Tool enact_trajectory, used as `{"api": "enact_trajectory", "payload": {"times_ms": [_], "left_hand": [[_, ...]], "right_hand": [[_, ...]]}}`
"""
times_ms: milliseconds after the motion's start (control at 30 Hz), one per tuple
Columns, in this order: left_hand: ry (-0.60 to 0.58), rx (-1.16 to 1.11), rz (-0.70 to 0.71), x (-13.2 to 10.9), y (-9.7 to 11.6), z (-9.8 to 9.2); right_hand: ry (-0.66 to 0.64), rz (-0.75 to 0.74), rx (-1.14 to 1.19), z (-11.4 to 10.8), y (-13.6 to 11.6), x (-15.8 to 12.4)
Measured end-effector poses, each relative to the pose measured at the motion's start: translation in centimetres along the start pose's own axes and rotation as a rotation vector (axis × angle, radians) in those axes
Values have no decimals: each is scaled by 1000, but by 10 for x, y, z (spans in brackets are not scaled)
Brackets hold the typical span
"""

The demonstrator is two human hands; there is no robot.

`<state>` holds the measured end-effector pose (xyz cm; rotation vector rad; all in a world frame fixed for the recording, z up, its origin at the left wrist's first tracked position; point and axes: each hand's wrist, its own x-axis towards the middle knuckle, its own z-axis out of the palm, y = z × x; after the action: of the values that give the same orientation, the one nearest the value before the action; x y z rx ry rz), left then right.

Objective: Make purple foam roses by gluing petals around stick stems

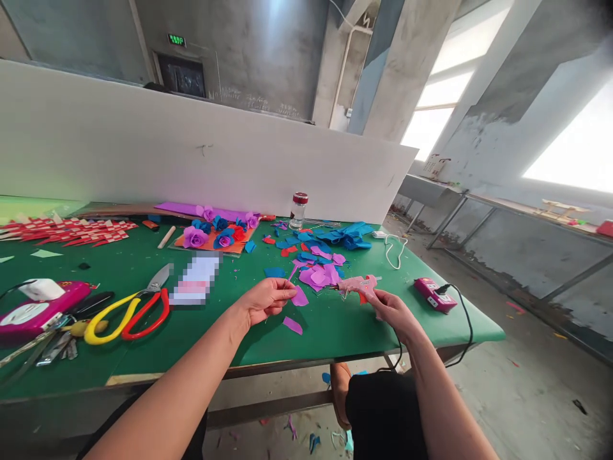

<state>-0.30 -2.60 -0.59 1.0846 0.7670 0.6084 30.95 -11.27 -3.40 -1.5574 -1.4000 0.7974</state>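
My left hand point(268, 299) is closed in a pinch around a thin stem with a narrow purple paper piece point(294, 271) at its upper end. My right hand point(393, 310) grips a pink glue gun point(358, 285), its nozzle pointing left toward a pile of purple paper petals point(320, 276). Just right of my left fingertips is one purple petal point(300, 296); whether they touch it, I cannot tell. Another loose petal point(292, 325) lies flat on the green table nearer to me. Blue petals point(352, 235) are heaped farther back.
Scissors point(138, 306) with yellow and red handles lie left, beside magenta power strips point(43, 313). Finished paper roses point(215, 235) and a glass jar point(299, 212) stand at the back before a white board point(191, 147). Another power strip point(435, 295) with a black cord sits right.
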Motion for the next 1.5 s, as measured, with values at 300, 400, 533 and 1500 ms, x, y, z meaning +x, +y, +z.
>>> {"api": "enact_trajectory", "payload": {"times_ms": [300, 400, 533, 1500], "left_hand": [[-45, -29, 189, -41, 27, -6], [-9, 137, 252, -49, 32, -4], [116, 381, 353, -51, 32, 3], [453, 385, 533, -42, 20, 39]], "right_hand": [[587, -80, -557, 11, -11, -3], [343, -191, -198, 48, -59, -9], [-185, -223, 179, 101, -111, -19], [218, -77, 791, 133, -107, 17]]}}
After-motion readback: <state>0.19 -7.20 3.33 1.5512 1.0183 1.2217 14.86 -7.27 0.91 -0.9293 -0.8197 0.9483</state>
